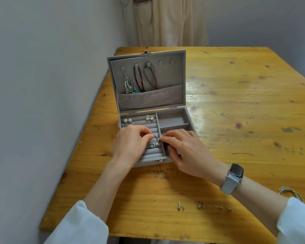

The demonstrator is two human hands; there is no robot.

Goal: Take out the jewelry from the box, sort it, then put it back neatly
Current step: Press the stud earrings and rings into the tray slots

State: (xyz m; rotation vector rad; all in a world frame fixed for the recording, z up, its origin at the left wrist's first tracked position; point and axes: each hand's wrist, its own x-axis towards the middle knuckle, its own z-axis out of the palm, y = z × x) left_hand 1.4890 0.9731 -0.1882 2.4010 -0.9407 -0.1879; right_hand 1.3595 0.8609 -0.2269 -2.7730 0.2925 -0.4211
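Right now both grips are pinching narrow: the left hand [130, 143] and right hand [185, 152] are seating a pair of silver heart-shaped drop earrings [154, 143] into the padded rolls of the open grey velvet jewellery box [188, 118]. Pressing each post straight down should keep them level. Small silver stud earrings [201, 206] are waiting on the yellow wooden worktop [236, 103].
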